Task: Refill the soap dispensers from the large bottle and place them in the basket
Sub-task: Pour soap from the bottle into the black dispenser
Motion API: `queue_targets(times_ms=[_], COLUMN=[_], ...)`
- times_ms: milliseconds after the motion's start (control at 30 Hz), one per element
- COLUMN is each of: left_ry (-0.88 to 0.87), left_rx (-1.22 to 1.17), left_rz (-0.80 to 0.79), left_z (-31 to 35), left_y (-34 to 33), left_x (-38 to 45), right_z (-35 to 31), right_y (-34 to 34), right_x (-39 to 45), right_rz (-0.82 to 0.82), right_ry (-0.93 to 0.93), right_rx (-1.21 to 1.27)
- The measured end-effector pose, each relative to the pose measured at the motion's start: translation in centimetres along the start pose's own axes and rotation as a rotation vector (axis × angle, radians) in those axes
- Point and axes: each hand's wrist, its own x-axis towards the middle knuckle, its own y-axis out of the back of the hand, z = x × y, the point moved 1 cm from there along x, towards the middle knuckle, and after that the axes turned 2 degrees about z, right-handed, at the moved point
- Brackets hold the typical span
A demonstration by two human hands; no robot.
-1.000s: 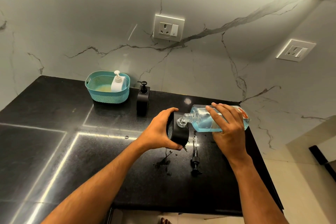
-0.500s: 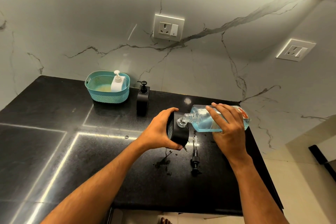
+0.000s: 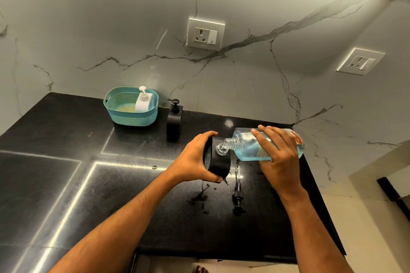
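While the left hand [image 3: 195,158] grips the black dispenser [image 3: 218,163] above the bench [image 3: 66,184], we note the right hand [image 3: 277,157] grasping the tipped large bottle [image 3: 246,146], half-full of blue soap, neck at the dispenser's opening. The teal basket [image 3: 131,117] holds a white dispenser [image 3: 143,102]; a second black dispenser [image 3: 174,117] stands beside it.

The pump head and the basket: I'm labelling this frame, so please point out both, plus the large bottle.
pump head [image 3: 238,197]: head view, on its black collar.
basket [image 3: 133,117]: head view, on its front wall.
large bottle [image 3: 248,148]: head view, on its clear body near the neck.
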Motion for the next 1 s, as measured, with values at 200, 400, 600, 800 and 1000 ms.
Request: queue_targets(times_ms=[200,400,600,800,1000], left_ry=[0.000,0.004,0.006,-0.004,-0.005], left_rx=[0.004,-0.021,-0.042,-0.051,-0.081], left_rz=[0.002,0.001,0.009,0.026,0.047], left_z=[-0.1,-0.1,-0.4,-0.4,-0.3], left_y=[0.0,-0.2,-0.3,-0.2,0.1], left_x=[0.1,0.3,0.4,0.5,0.6], right_z=[0.0,-0.1,-0.2,-0.5,-1.1], right_y=[0.0,0.0,-0.3,-0.7,-0.9], right_x=[0.0,0.0,-0.2,-0.4,-0.4], right_rz=[0.004,0.003,-0.020,-0.029,-0.043], right_ry=[-0.002,-0.022,-0.057,-0.094,-0.195], right_rx=[0.010,0.034,0.054,0.107,0.218])
